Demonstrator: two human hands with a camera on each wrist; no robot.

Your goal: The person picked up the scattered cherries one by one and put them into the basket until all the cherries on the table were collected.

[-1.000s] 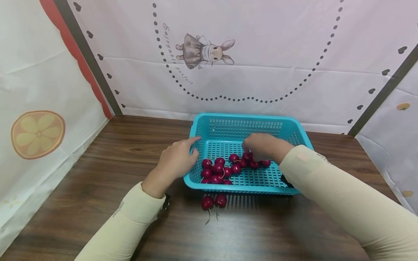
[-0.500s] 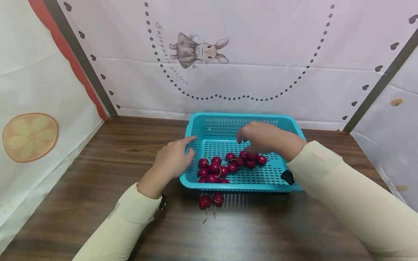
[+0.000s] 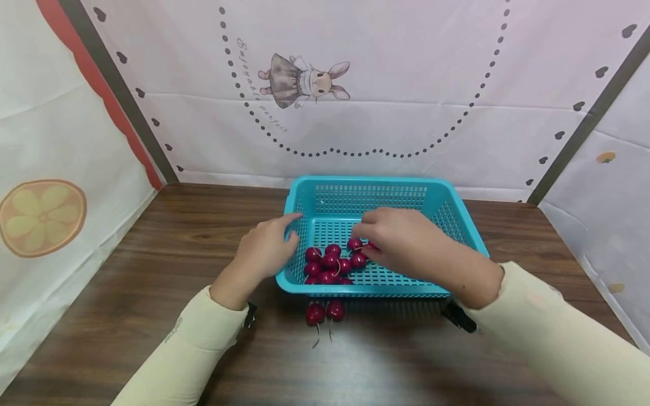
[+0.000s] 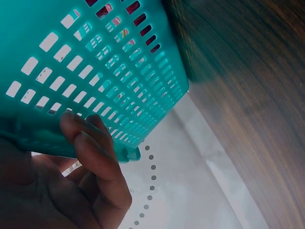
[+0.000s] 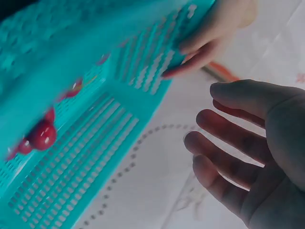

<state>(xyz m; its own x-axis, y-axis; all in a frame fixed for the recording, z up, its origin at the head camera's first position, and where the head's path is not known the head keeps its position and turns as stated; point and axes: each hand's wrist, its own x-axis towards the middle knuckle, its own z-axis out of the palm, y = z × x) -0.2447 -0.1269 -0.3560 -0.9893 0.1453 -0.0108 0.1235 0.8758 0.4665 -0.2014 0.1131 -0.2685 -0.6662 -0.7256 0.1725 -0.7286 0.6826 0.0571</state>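
Note:
A turquoise perforated plastic basket point(image 3: 376, 291) stands on the table, with several dark red cherries point(image 3: 330, 261) heaped in its front left part. My left hand point(image 3: 264, 248) holds the basket's left rim; in the left wrist view its fingers point(image 4: 97, 155) bend against the outer wall. Over the middle of the basket is my right hand point(image 3: 406, 239), which hides some of the cherries. Its fingers point(image 5: 224, 174) are spread and loosely bent in the right wrist view, with nothing between them. Two cherries with stems point(image 3: 315, 314) lie on the table in front of the basket.
The dark wood table point(image 3: 203, 225) extends on both sides of the basket. Behind it hangs a pale cloth point(image 3: 396, 67) printed with a rabbit, and another cloth point(image 3: 30, 141) with an orange slice hangs at the left.
My right hand has lifted off the cherries at the basket's right, opened its fingers and come nearer over the basket. My left hand keeps its place at the rim. The head view shifts slightly.

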